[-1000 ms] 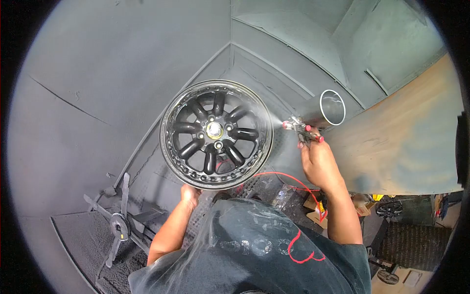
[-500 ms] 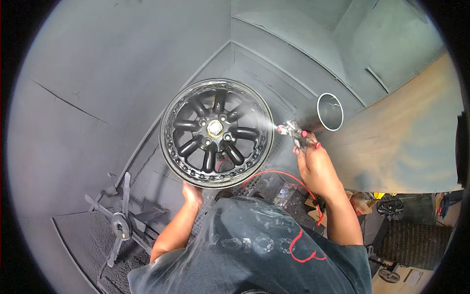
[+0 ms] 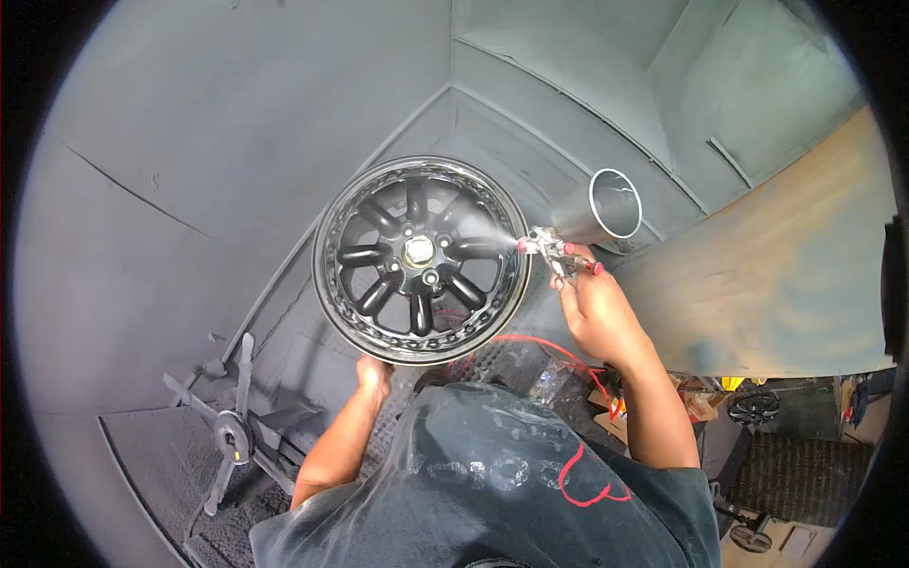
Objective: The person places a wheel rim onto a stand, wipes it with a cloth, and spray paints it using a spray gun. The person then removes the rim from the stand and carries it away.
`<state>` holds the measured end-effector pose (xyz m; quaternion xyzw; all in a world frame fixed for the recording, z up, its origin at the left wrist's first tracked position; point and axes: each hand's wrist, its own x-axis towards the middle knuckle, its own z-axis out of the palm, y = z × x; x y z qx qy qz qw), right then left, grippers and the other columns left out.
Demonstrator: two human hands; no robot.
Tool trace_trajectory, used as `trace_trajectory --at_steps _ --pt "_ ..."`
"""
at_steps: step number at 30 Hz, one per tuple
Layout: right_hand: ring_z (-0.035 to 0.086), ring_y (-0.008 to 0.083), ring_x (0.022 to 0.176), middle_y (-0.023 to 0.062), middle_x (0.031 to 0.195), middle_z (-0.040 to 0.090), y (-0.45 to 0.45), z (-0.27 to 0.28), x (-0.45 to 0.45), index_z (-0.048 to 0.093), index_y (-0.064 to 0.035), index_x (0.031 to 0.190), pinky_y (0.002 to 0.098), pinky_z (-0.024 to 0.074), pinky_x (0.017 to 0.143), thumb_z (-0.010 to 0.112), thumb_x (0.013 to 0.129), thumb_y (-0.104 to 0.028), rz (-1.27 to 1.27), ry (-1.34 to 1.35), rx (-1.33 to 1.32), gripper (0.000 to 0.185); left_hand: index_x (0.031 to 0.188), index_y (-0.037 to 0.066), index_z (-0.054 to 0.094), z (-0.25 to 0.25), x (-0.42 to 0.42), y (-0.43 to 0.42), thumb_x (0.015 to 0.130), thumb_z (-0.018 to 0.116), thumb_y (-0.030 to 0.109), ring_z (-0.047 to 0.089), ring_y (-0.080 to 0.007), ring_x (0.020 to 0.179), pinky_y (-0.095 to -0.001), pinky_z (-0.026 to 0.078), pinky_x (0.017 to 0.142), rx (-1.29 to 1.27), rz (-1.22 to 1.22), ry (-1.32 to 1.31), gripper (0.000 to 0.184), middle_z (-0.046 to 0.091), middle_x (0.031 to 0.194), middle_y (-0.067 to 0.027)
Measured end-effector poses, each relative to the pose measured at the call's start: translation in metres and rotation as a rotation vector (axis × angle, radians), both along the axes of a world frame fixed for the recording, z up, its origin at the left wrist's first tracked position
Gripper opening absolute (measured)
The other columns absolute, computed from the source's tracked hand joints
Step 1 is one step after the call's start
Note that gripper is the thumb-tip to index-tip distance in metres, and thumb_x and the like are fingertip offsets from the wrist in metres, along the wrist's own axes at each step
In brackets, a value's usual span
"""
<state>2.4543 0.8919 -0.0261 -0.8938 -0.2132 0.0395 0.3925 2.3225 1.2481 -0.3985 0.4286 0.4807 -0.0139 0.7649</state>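
Gray walls (image 3: 246, 142); spray gun (image 3: 546, 247), long axis near-level, points left at wheel (image 3: 413, 272), up-left of right grip (image 3: 601, 308) clenched on it; left grip (image 3: 374, 376) at wheel's lower edge, closure unclear.

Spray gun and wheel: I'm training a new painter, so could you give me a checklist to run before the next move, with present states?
1. Spray gun held by the right hand: ok.
2. Aim at the wheel: ok, mist crosses its face.
3. Nozzle clear of the rim: cannot tell, they overlap in this view.
4. Left hand gripping firmly: cannot tell, fingers mostly hidden at the wheel's lower edge.
5. Gloves on: not ok, both hands are bare.
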Motion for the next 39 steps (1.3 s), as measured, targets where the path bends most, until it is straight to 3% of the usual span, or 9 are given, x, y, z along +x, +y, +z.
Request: trace_trajectory --at_steps 8,13,17,21,26,29,31,36,39 --pt "0.064 0.0500 0.098 0.0282 0.102 0.065 0.010 0.009 -0.018 0.054 0.0066 0.118 0.0524 0.0507 0.084 0.050 0.095 0.002 -0.174 -0.062 -0.199 0.024 0.123 0.007 0.067 0.022 0.048 0.081 0.106 0.047 0.022 0.068 -0.0269 0.109 -0.0441 0.054 0.098 -0.183 0.305 -0.363 0.030 0.072 0.118 -0.0085" --pt "0.063 0.0533 0.093 0.0343 0.103 0.064 0.012 -0.002 -0.020 0.056 0.0068 0.118 0.0582 0.0509 0.078 0.056 0.097 -0.004 -0.176 -0.158 -0.193 0.023 0.123 0.008 0.067 0.054 0.040 0.059 0.106 0.047 0.025 0.068 -0.0247 0.106 -0.0410 0.055 0.096 -0.131 0.305 -0.344 0.031 0.073 0.112 -0.0065" --pt "0.064 0.0527 0.086 0.0327 0.097 0.065 0.019 0.000 -0.034 0.061 0.0112 0.088 0.0552 0.0520 0.075 0.059 0.097 -0.005 -0.119 -0.109 -0.225 0.019 0.127 0.011 0.065 0.022 0.005 0.012 0.108 0.048 0.042 0.067 -0.0210 0.108 -0.0392 0.051 0.095 -0.152 0.201 -0.230 0.040 0.072 0.120 -0.0023" --pt "0.061 0.0496 0.087 0.0279 0.108 0.062 0.027 0.017 -0.047 0.062 0.0056 0.106 0.0505 0.0493 0.078 0.055 0.100 -0.004 0.036 0.048 -0.104 0.013 0.115 0.014 0.063 0.028 -0.032 -0.036 0.109 0.043 0.040 0.062 -0.0214 0.090 -0.0375 0.049 0.074 -0.244 0.039 -0.073 0.033 0.068 0.111 -0.0036" --pt "0.059 0.0473 0.082 0.0278 0.103 0.062 0.024 0.005 -0.034 0.061 0.0059 0.106 0.0495 0.0483 0.075 0.056 0.101 -0.006 0.065 0.029 -0.012 0.014 0.126 0.012 0.061 0.027 -0.028 -0.044 0.108 0.045 0.035 0.067 -0.0228 0.102 -0.0396 0.053 0.084 -0.208 -0.147 -0.160 0.033 0.069 0.118 -0.0069" --pt "0.060 0.0489 0.084 0.0300 0.099 0.062 0.016 -0.003 -0.027 0.060 0.0076 0.105 0.0503 0.0481 0.076 0.056 0.101 -0.006 -0.051 0.118 -0.312 0.015 0.126 0.011 0.060 0.015 -0.022 -0.017 0.110 0.042 0.036 0.068 -0.0229 0.098 -0.0409 0.054 0.084 -0.097 -0.223 -0.150 0.034 0.071 0.115 -0.0073" --pt "0.062 0.0546 0.082 0.0319 0.082 0.063 0.011 -0.011 -0.026 0.058 0.0083 0.107 0.0581 0.0495 0.074 0.057 0.100 -0.008 -0.177 -0.089 -0.152 0.018 0.119 0.011 0.064 0.042 -0.009 -0.012 0.107 0.049 0.025 0.068 -0.0191 0.088 -0.0366 0.054 0.073 -0.007 -0.110 -0.108 0.024 0.073 0.107 -0.0056" --pt "0.064 0.0544 0.097 0.0346 0.113 0.063 0.004 -0.010 -0.027 0.052 0.0074 0.132 0.0571 0.0516 0.082 0.055 0.099 -0.003 -0.212 -0.124 -0.168 0.035 0.116 0.005 0.069 0.025 0.016 0.045 0.102 0.056 0.020 0.071 -0.0229 0.093 -0.0417 0.058 0.081 0.041 -0.022 -0.168 0.024 0.074 0.105 -0.0078" --pt "0.063 0.0550 0.095 0.0336 0.117 0.062 0.009 -0.012 -0.031 0.057 0.0084 0.124 0.0573 0.0515 0.082 0.055 0.099 -0.004 -0.234 -0.077 -0.230 0.028 0.123 0.005 0.065 0.029 0.032 0.064 0.105 0.051 0.017 0.070 -0.0256 0.103 -0.0420 0.057 0.091 0.010 0.204 -0.179 0.025 0.072 0.115 -0.0089"
